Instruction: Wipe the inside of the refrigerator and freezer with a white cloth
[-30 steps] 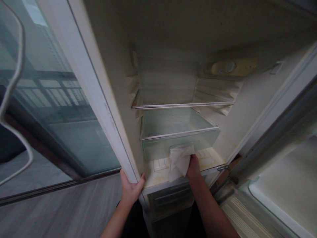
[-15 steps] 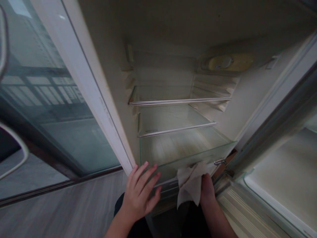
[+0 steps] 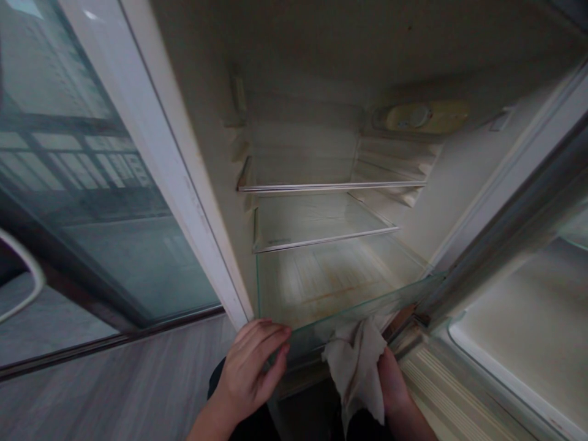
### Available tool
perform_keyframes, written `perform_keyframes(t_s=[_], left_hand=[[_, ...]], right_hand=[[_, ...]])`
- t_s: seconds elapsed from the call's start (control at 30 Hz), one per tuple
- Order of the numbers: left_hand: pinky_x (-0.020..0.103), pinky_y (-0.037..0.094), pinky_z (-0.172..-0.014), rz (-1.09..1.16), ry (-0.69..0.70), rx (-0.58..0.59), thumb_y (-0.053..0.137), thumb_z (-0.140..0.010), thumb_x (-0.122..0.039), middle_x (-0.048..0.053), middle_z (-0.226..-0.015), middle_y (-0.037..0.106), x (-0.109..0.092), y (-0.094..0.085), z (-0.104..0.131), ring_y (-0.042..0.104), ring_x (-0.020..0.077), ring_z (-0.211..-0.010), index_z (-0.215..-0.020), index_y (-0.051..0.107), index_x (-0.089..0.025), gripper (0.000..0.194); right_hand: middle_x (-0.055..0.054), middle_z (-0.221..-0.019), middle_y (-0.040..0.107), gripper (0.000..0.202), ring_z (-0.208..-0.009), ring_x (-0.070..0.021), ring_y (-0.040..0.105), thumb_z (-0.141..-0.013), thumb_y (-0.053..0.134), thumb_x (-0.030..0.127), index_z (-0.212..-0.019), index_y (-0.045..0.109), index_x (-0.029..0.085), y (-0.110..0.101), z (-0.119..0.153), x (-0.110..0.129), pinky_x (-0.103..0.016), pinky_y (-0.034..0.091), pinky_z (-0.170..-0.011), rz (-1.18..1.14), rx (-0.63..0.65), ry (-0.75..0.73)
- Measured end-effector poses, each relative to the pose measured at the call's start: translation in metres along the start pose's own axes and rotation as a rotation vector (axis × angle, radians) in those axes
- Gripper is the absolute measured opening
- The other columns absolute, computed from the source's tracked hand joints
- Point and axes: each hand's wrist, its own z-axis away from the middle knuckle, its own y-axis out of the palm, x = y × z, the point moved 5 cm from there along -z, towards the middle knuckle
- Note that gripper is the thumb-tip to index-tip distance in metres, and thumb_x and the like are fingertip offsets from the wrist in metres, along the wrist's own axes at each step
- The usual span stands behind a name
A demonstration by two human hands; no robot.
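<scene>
Likely drawer (image 3: 316, 340) pull-out: our left hand (image 3: 252, 367) curls by its front-left corner, grip unclear; right hand (image 3: 394, 383) clutches cloth (image 3: 356, 367); next wants level pull.

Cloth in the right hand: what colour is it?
The cloth is pale greyish-beige, seen in the head view.

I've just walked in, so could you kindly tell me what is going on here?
A person's left hand is at the left front corner of a clear drawer that sticks out of an open fridge. Their right hand holds a cloth near the right side of the drawer's front. Two shelves are in place above.
</scene>
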Motion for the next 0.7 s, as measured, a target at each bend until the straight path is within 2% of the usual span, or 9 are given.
perform_keyframes(t_s=[0.13,0.27,0.37,0.47,0.6,0.7], left_hand=[[0.042,0.052,-0.105,0.029,-0.043,-0.005,0.064,-0.087,-0.009,0.006,-0.104,0.076,0.0,0.001,-0.004,0.072,0.0188,-0.098,-0.126,0.059,-0.021,0.041],[0.042,0.052,-0.106,0.034,-0.064,-0.051,0.067,-0.086,-0.01,0.008,-0.111,0.075,0.005,-0.002,-0.003,0.07,0.0204,-0.107,-0.126,0.06,-0.019,0.042],[0.039,0.051,-0.106,0.032,-0.03,-0.046,0.067,-0.086,-0.012,0.009,-0.113,0.074,0.014,0.0,0.003,0.068,0.0206,-0.112,-0.122,0.062,-0.018,0.037],[0.042,0.047,-0.111,0.052,0.001,-0.056,0.068,-0.085,-0.01,0.011,-0.119,0.073,0.021,0.008,0.015,0.064,0.0225,-0.123,-0.129,0.058,-0.018,0.046],[0.052,0.034,-0.122,0.033,-0.016,-0.232,0.076,-0.077,-0.007,0.01,-0.143,0.064,0.026,0.014,0.026,0.05,0.0263,-0.143,-0.149,0.045,-0.025,0.08],[0.055,0.024,-0.127,-0.048,-0.017,-0.4,0.085,-0.07,-0.02,0.006,-0.16,0.047,0.028,0.011,0.028,0.037,0.0298,-0.152,-0.152,0.045,-0.029,0.091]], right_hand=[[-0.012,-0.092,0.076,0.042,-0.11,-0.0337,0.07,-0.078,0.061,0.063,-0.083,0.075,0.024,0.001,0.006,-0.017,-0.052,0.058,-0.094,-0.253,0.033,0.133],[-0.008,-0.091,0.078,0.032,-0.111,-0.0336,0.07,-0.07,0.078,0.053,-0.089,0.076,0.027,-0.022,-0.005,-0.015,-0.054,0.055,-0.101,-0.588,0.022,0.303],[-0.007,-0.095,0.078,0.032,-0.115,-0.0337,0.069,-0.067,0.083,0.049,-0.09,0.076,0.027,-0.042,-0.016,0.001,-0.054,0.054,-0.105,-0.721,-0.039,0.262],[-0.007,-0.099,0.078,0.034,-0.12,-0.0322,0.066,-0.071,0.08,0.055,-0.087,0.075,0.026,-0.044,-0.02,0.009,-0.053,0.053,-0.107,-0.695,-0.026,0.215],[-0.008,-0.096,0.078,0.036,-0.121,-0.0312,0.066,-0.066,0.082,0.054,-0.085,0.073,0.025,-0.027,-0.019,-0.004,-0.049,0.054,-0.106,-0.625,-0.014,0.209],[-0.007,-0.09,0.078,0.03,-0.117,-0.0299,0.067,-0.065,0.079,0.048,-0.082,0.071,0.025,-0.019,-0.022,-0.018,-0.046,0.056,-0.104,-0.613,-0.11,0.218]])
